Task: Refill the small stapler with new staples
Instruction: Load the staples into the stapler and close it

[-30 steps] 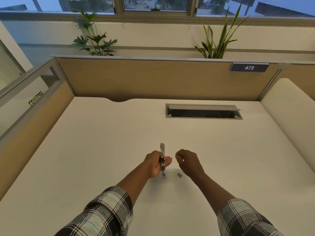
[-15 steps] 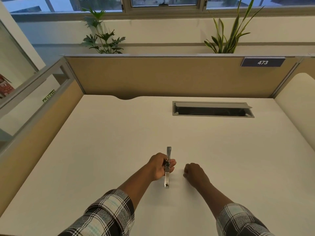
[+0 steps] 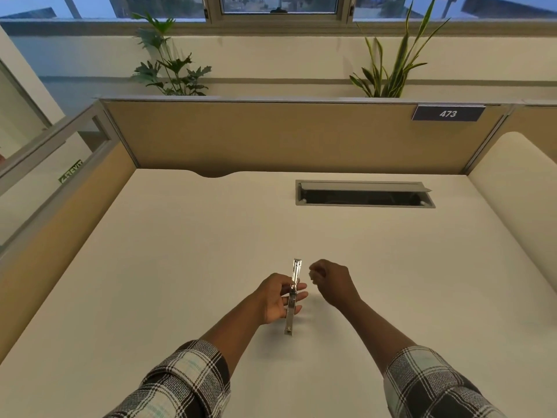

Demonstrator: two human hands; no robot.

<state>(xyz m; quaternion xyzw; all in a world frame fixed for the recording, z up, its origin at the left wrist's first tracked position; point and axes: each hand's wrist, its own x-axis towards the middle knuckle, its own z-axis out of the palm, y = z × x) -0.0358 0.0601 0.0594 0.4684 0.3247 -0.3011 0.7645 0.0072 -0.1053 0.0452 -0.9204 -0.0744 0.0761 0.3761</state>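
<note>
Stapler (image 3: 291,300) of bright shiny metal, worktop (image 3: 187,251) smooth matt cream laminate, partition (image 3: 271,137) tan woven-looking cloth with grey metal trim, cable hatch (image 3: 361,186) matt grey metal, sleeves (image 3: 187,384) soft checked cloth, number plate (image 3: 448,113) dark, slightly glossy

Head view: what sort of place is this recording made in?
Most likely an open-plan office cubicle. A tan fabric partition walls in the cream desk, a dark plate numbered 473 is fixed to its top edge, and a grey cable hatch is set into the desktop.
</note>
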